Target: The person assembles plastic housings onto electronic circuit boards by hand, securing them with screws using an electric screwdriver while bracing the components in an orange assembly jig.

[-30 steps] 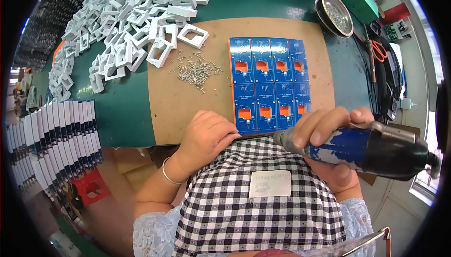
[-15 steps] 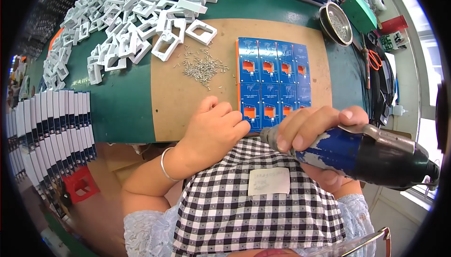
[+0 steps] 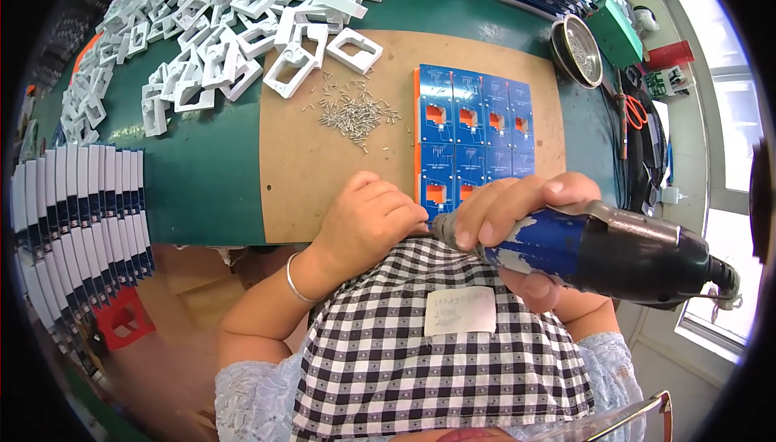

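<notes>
Head view, step in hand: screwdriving along the near edge of the blue circuit-board panel (image 3: 473,139), by the look of it; the driver tip meets the left fingers just at that edge, so a screw seems to be getting seated, though the screw itself is hidden.
Head view, next move: it calls for keeping the tip square on the screw and the panel steady on the brown board (image 3: 323,175), then a fresh screw from the loose screw pile (image 3: 356,112).
Left hand (image 3: 368,224): fingers curled and pressed together at their tips, pinching something small against the driver tip at the panel's near-left corner; what it pinches cannot be told.
Right hand (image 3: 517,215): wrapped tight round the blue barrel of the electric screwdriver (image 3: 598,248), fingers closed over the top, thumb beneath.
Panel position: flat on the brown board on the green desk (image 3: 210,175), right of the screw pile, its near edge just beside both hands.
Head view, surroundings: white plastic frames (image 3: 242,38) heaped at the far left, a metal dish (image 3: 578,50) at the far right, stacked flat parts (image 3: 77,199) along the left rim.
</notes>
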Tool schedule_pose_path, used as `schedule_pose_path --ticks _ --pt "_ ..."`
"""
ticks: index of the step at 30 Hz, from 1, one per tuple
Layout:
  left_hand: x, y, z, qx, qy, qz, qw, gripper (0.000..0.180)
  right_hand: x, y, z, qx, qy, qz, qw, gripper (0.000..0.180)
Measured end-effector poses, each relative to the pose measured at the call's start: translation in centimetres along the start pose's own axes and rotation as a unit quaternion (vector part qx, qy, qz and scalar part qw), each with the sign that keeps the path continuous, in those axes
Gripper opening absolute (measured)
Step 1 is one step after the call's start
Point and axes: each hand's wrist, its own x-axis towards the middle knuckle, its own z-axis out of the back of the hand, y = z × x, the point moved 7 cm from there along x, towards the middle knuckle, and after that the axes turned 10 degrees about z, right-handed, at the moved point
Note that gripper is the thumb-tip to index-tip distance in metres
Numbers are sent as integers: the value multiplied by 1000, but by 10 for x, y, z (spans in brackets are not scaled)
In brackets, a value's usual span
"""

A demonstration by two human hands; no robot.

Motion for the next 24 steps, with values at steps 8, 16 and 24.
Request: schedule_pose_path --ticks 8,16,24 --pt "-1 5 -2 -44 16 13 999 20 3 0 -13 -45 19 39 998 56" --pt "0 8 -6 -58 39 19 997 30 6 -16 -9 -68 -33 -102 992 56" --pt "0 5 -8 -47 37 6 998 28 -13 -22 4 -6 -152 39 988 62"
